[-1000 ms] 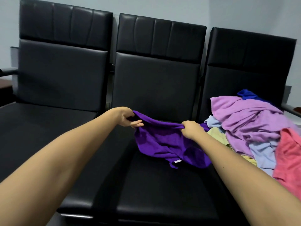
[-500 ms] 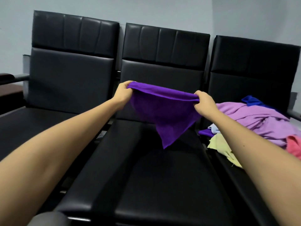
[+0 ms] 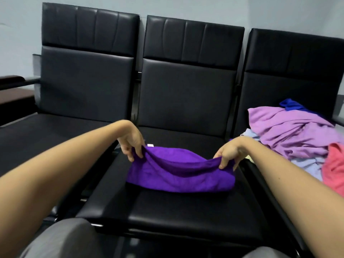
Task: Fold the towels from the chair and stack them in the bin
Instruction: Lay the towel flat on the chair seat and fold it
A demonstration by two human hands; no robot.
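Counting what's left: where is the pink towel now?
Head view, far right: the pink towel lies heaped on the right chair, beside the lilac towel.

Dim, soft indoor light with a cool cast. Faint sheen on the black chair backs [image 3: 191,43]. Wide-angle bending tilts the edges; forearms and the lower corners look soft and blurred.

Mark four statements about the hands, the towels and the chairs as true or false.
1. The left hand and right hand both pinch the purple towel. True.
2. The purple towel hangs in the air, clear of every seat. False: its lower part rests on the middle chair's seat.
3. A pile of loose towels lies on the right chair. True.
4. A bin stands on the left chair. False: no bin is in view.
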